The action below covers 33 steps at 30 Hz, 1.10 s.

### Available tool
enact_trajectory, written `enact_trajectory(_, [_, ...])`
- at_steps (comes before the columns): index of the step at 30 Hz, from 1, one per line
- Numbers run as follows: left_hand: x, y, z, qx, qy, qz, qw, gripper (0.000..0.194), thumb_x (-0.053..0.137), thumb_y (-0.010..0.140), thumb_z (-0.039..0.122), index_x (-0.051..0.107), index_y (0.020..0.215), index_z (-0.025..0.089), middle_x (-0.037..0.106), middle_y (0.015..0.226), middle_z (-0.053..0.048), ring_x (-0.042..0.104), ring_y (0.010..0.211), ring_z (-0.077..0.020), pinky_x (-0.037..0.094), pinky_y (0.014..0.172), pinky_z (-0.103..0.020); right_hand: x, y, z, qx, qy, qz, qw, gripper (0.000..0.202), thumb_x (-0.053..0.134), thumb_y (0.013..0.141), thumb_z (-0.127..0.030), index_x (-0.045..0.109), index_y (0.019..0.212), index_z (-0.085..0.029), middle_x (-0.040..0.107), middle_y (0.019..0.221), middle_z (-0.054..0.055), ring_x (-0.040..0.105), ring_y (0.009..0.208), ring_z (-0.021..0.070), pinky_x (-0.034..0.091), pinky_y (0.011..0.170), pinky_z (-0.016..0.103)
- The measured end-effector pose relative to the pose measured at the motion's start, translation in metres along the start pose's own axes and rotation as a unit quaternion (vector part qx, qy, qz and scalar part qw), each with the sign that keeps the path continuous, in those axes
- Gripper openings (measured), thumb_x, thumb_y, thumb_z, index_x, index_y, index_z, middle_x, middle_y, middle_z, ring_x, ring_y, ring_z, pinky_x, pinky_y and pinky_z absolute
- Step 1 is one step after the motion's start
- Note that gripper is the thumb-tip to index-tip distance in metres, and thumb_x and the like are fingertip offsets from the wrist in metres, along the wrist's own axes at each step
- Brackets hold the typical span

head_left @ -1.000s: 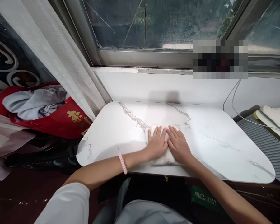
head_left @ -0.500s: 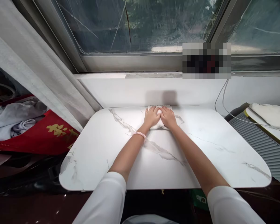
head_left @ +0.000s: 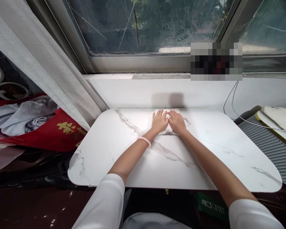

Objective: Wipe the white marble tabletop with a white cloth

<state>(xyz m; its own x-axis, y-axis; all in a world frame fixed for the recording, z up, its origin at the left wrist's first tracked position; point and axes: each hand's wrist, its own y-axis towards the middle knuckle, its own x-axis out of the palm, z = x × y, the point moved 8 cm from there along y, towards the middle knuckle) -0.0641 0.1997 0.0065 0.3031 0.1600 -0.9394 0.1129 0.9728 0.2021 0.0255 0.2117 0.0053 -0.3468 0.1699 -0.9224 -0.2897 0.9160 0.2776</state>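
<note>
A folded white cloth (head_left: 167, 129) lies on the white marble-patterned tabletop (head_left: 100, 152), close to its far edge by the wall. My left hand (head_left: 160, 122) rests on the cloth's left part, fingers stretched forward. On its right part my right hand (head_left: 177, 122) lies likewise, palm down with fingers extended. The two hands nearly touch at the thumbs and cover much of the cloth. A pink coiled band (head_left: 145, 140) circles my left wrist.
A window (head_left: 143, 28) rises behind the table, with a grey curtain (head_left: 50, 63) at left. Clothes fill a red bag (head_left: 47, 135) on the left. At right, a white cable (head_left: 233, 101) hangs near a ribbed grey surface (head_left: 259, 140) and another white cloth (head_left: 280, 117).
The view has shifted slightly, so the scene sits farther right. Both hands stay on the cloth near the far edge, with little visible movement over the table.
</note>
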Motion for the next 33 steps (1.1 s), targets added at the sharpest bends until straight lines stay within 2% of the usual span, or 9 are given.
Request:
enact_trajectory(4, [0.001, -0.04, 0.023, 0.028, 0.011, -0.008, 1.0, 0.048, 0.03, 0.099, 0.028, 0.04, 0.144, 0.017, 0.037, 0.153, -0.012, 0.029, 0.143, -0.0249, 0.019, 0.118, -0.052, -0.012, -0.046, -0.002, -0.003, -0.008, -0.003, 1.0, 0.048, 0.028, 0.092, -0.019, 0.053, 0.133, -0.014, 0.047, 0.148, 0.012, 0.038, 0.139, 0.024, 0.029, 0.114, 0.046])
enact_trajectory(12, [-0.004, -0.141, 0.079, 0.102, -0.001, -0.022, 0.995, 0.05, 0.03, 0.1, 0.033, 0.039, 0.145, 0.013, 0.035, 0.154, -0.015, 0.027, 0.144, -0.0294, 0.019, 0.118, -0.057, -0.042, -0.166, -0.006, -0.026, -0.045, 0.027, 0.998, 0.049, 0.026, 0.096, -0.024, 0.05, 0.136, -0.012, 0.047, 0.148, 0.013, 0.038, 0.139, 0.0256, 0.031, 0.112, 0.049])
enact_trajectory(15, [-0.005, -0.163, 0.096, 0.133, 0.0, -0.026, 0.991, 0.052, 0.031, 0.1, 0.035, 0.038, 0.146, 0.013, 0.035, 0.154, -0.015, 0.026, 0.144, -0.0303, 0.021, 0.117, -0.058, -0.053, -0.195, -0.004, -0.045, -0.053, 0.046, 0.996, 0.048, 0.027, 0.096, -0.024, 0.047, 0.138, -0.012, 0.047, 0.147, 0.014, 0.038, 0.139, 0.0255, 0.032, 0.112, 0.049])
enact_trajectory(17, [-0.004, -0.167, 0.104, 0.143, 0.003, -0.032, 0.989, 0.052, 0.03, 0.1, 0.035, 0.038, 0.146, 0.011, 0.035, 0.154, -0.016, 0.026, 0.144, -0.0311, 0.022, 0.117, -0.059, -0.057, -0.201, 0.001, -0.052, -0.047, 0.049, 0.996, 0.048, 0.028, 0.095, -0.024, 0.046, 0.138, -0.013, 0.047, 0.147, 0.014, 0.037, 0.139, 0.0249, 0.032, 0.112, 0.049])
enact_trajectory(20, [0.002, -0.157, 0.111, 0.148, 0.001, -0.037, 0.988, 0.054, 0.029, 0.1, 0.035, 0.037, 0.146, 0.01, 0.034, 0.154, -0.018, 0.026, 0.144, -0.0321, 0.021, 0.116, -0.061, -0.058, -0.193, 0.013, -0.043, -0.029, 0.04, 0.998, 0.046, 0.029, 0.094, -0.024, 0.048, 0.136, -0.015, 0.049, 0.146, 0.013, 0.038, 0.139, 0.0244, 0.032, 0.112, 0.049])
enact_trajectory(23, [0.01, -0.133, 0.114, 0.138, -0.011, -0.043, 0.989, 0.053, 0.029, 0.099, 0.034, 0.038, 0.146, 0.01, 0.034, 0.154, -0.017, 0.026, 0.144, -0.0319, 0.018, 0.116, -0.061, -0.058, -0.173, 0.03, -0.02, -0.013, 0.029, 0.999, 0.046, 0.03, 0.092, -0.024, 0.051, 0.132, -0.016, 0.05, 0.144, 0.012, 0.039, 0.138, 0.0241, 0.031, 0.113, 0.048])
enact_trajectory(28, [0.024, -0.074, 0.121, 0.109, -0.043, -0.047, 0.992, 0.051, 0.029, 0.097, 0.031, 0.04, 0.145, 0.014, 0.037, 0.153, -0.014, 0.027, 0.144, -0.0276, 0.016, 0.118, -0.056, -0.055, -0.125, 0.07, 0.021, -0.01, 0.018, 1.0, 0.046, 0.033, 0.089, -0.023, 0.053, 0.13, -0.017, 0.05, 0.144, 0.012, 0.041, 0.136, 0.025, 0.03, 0.112, 0.048])
enact_trajectory(33, [0.038, -0.009, 0.127, 0.094, -0.055, -0.048, 0.993, 0.051, 0.029, 0.096, 0.03, 0.041, 0.143, 0.016, 0.037, 0.153, -0.012, 0.027, 0.143, -0.025, 0.015, 0.119, -0.053, -0.05, -0.068, 0.11, 0.033, -0.007, 0.022, 0.999, 0.046, 0.033, 0.087, -0.02, 0.055, 0.128, -0.018, 0.052, 0.143, 0.012, 0.041, 0.136, 0.0248, 0.03, 0.112, 0.048])
